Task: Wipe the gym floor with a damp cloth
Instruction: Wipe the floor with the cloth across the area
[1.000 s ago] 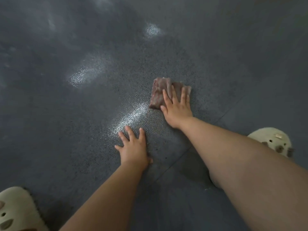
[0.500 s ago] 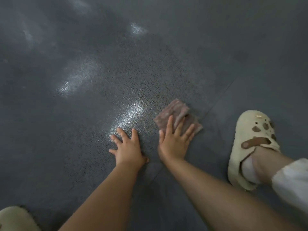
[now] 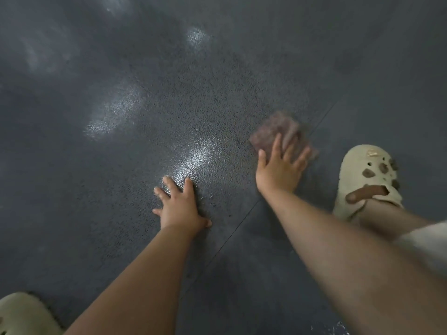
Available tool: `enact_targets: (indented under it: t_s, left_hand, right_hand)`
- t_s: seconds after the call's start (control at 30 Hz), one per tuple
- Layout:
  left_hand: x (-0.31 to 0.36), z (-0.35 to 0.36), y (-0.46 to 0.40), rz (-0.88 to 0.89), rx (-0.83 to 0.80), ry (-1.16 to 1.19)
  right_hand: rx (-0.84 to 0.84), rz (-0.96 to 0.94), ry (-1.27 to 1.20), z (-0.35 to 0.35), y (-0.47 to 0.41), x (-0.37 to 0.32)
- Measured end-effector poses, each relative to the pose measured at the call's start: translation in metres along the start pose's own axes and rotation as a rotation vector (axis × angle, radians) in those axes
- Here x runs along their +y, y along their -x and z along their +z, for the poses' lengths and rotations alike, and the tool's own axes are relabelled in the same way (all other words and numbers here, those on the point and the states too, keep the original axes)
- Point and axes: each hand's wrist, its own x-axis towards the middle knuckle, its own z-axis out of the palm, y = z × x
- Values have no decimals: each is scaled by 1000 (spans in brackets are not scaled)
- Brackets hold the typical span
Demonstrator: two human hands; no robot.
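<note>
My right hand point(image 3: 278, 170) lies flat on the cloth point(image 3: 278, 131), fingers straight and spread, pressing it onto the floor point(image 3: 242, 81) right of the frame's centre. The cloth is a small, brownish-pink, crumpled piece; its upper part shows beyond my fingertips and it looks blurred at the edges. It sits just left of a thin seam point(image 3: 319, 122) that runs diagonally through the dark floor from the upper right toward the bottom centre.

My left hand point(image 3: 180, 209) is planted on the floor near the middle of the frame, a little lower than the right one, palm down with the fingers straight and fanned out, holding nothing. The two hands are apart, with bare floor between them.

The floor is dark grey with a fine pebbled texture. Pale shiny patches point(image 3: 196, 158) catch the light: one right above my left fingertips, another at centre left, a smaller one near the top centre, and fainter smears in the upper left corner.

At the right edge, beside the cloth but not touching it, my right foot is in a cream clog point(image 3: 358, 170) with holes and small charms on its top. A second cream clog point(image 3: 21, 313) peeks in at the lower left corner. A bit of pale fabric point(image 3: 428, 240) shows at the right edge above my right forearm.
</note>
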Motion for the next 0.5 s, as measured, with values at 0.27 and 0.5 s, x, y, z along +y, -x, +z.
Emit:
enact_targets:
  t_s: [0.27,0.5]
  left_hand:
    - [-1,1,0,4,10,4]
    - [0,1,0,3,9,18]
  right_hand:
    - [74,22,-37,23,53,6]
    - [-73,102,40,-26,-48,-1]
